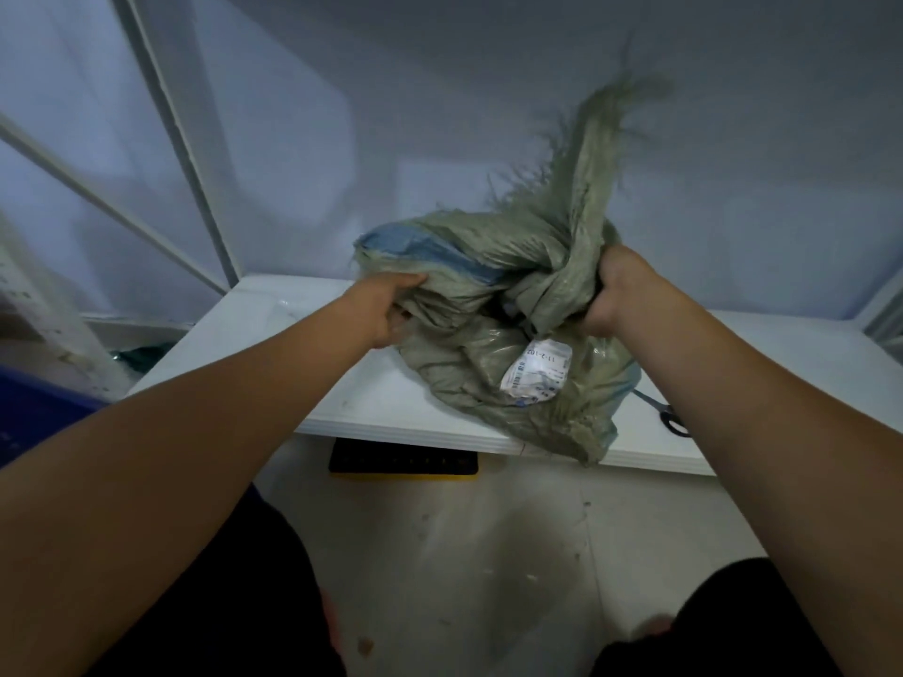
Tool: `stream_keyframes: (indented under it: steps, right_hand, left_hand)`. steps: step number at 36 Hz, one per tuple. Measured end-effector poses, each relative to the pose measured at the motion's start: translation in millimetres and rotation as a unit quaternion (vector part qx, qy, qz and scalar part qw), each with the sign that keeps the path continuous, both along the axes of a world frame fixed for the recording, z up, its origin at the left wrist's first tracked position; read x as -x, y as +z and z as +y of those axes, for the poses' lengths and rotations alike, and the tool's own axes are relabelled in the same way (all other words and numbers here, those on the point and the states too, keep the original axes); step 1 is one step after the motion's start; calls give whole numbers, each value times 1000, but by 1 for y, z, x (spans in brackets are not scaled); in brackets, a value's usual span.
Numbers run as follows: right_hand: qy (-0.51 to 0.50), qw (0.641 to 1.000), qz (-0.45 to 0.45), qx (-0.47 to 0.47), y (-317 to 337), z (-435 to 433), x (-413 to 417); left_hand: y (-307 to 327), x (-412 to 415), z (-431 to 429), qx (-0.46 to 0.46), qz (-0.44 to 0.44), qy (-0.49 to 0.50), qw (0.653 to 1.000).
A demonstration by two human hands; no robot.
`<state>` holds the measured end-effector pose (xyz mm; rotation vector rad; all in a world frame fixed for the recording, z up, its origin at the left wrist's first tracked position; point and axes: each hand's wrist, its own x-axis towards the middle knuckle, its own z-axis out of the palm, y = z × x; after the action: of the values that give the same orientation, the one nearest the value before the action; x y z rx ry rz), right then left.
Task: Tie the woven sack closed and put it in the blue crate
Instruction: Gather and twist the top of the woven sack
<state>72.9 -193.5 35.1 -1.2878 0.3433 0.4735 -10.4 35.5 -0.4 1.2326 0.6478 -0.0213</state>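
A grey-green woven sack (488, 368) with a white shipping label (537, 371) lies on the white table (303, 334). Its mouth is gathered into two flaps that cross in a loose twist near the middle. My left hand (386, 310) grips the left flap, where blue lining shows. My right hand (615, 295) grips the right flap, whose frayed end sticks up above my fist. A corner of the blue crate (34, 412) shows at the left edge, below table height.
Scissors (669, 417) lie on the table just right of the sack, partly hidden by my right forearm. A black and yellow object (403, 459) sits on the floor under the table's front edge. White frame bars (195, 153) rise at the left.
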Motion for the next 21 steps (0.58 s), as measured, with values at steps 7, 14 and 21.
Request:
stream_keyframes:
  steps: [7,14,21]
  right_hand:
    - [-112,983,-108,-95,11,4,1]
    - [-4,947,-271,174,8,14,12]
    - [-64,861,-351,362,4,4,9]
  left_hand:
    - [5,-10,-1,38,-117,85,989]
    - [7,-12,-13,-277,-221,30,935]
    - [2,-6,-26,-388,-285,-119,868]
